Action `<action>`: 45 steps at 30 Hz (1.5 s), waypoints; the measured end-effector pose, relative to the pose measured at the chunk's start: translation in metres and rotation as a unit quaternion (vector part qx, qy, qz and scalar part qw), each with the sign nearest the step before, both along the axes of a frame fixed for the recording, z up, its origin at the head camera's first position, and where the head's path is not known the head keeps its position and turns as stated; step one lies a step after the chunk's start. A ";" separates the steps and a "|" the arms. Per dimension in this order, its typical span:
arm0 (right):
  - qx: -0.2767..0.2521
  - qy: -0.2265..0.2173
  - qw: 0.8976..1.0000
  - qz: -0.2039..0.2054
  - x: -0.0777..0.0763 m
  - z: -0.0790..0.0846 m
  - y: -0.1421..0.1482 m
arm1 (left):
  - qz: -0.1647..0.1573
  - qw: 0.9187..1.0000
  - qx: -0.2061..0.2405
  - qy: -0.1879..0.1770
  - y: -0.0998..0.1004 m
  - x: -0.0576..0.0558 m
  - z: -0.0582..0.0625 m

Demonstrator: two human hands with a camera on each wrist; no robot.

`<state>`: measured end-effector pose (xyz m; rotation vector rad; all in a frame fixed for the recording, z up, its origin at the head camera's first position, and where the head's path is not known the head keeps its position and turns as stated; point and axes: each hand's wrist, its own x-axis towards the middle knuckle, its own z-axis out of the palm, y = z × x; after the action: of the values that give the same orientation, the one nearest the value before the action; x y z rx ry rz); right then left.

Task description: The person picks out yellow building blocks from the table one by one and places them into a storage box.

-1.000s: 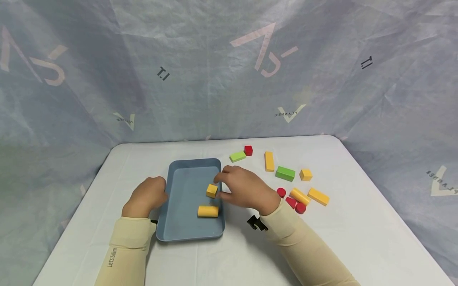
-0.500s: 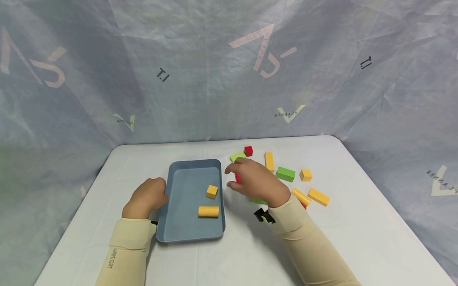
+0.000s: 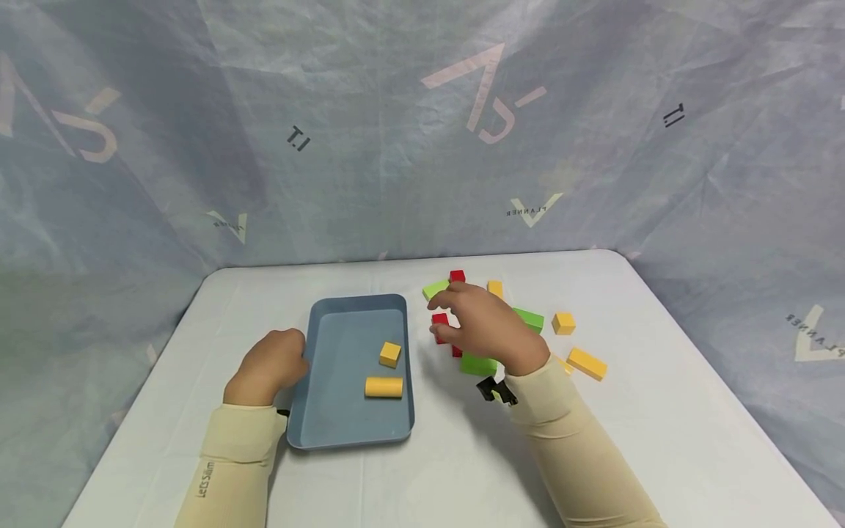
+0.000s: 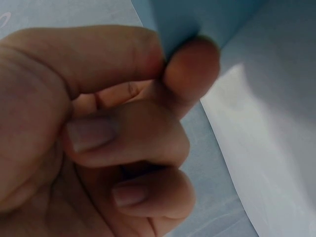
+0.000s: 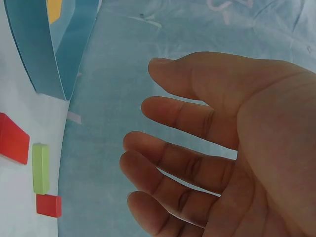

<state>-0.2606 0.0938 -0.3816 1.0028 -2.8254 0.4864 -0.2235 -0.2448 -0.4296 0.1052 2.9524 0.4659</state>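
Note:
A blue-grey tray (image 3: pixel 333 367) lies on the table, holding a yellow cube (image 3: pixel 390 354) and a yellow cylinder (image 3: pixel 384 387). At its left side, my left hand (image 3: pixel 269 365) pinches the rim between thumb and index finger; the left wrist view shows this up close. My right hand (image 3: pixel 488 326) hovers to the right of the tray with loosely bent fingers and nothing in them. Just by its fingertips is a red block (image 3: pixel 439 337), and a green block (image 3: pixel 478 365) sits beneath the palm. The right wrist view shows that hand's fingers (image 5: pixel 173 113) spread apart.
Behind the right hand lie a light green block (image 3: pixel 434 290) and a red cube (image 3: pixel 458 276). Farther right are a yellow cube (image 3: pixel 564 323), a yellow bar (image 3: pixel 587 364) and a partly covered green block (image 3: pixel 530 320). A printed cloth (image 3: pixel 370 147) hangs behind the table.
My right hand has moved rightward from the tray's right rim to above the loose blocks, uncovering a red and a green block while covering others. My left hand stays on the rim.

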 end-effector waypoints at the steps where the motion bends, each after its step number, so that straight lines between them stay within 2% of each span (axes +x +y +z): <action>1: -0.001 -0.001 1.000 -0.002 0.000 0.000 0.001 | -0.001 1.000 0.000 0.001 0.000 0.000 0.000; 12: -0.017 -0.024 0.999 -0.021 -0.006 0.001 0.012 | -0.002 1.000 0.001 0.004 0.001 0.001 0.000; 20: -0.006 -0.036 0.998 -0.060 -0.015 -0.003 0.021 | -0.005 1.000 0.003 0.003 0.001 0.001 0.000; 28: -0.024 -0.043 0.997 -0.065 -0.024 -0.008 0.032 | -0.004 1.000 0.000 0.000 0.001 0.001 0.000; 45: -0.028 -0.054 0.993 -0.097 -0.034 -0.016 0.042 | -0.005 1.000 0.001 0.005 0.002 0.001 0.001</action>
<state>-0.2950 0.1358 -0.3972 0.7018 -2.9457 0.6110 -0.2222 -0.2428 -0.4283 0.1231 2.9598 0.4668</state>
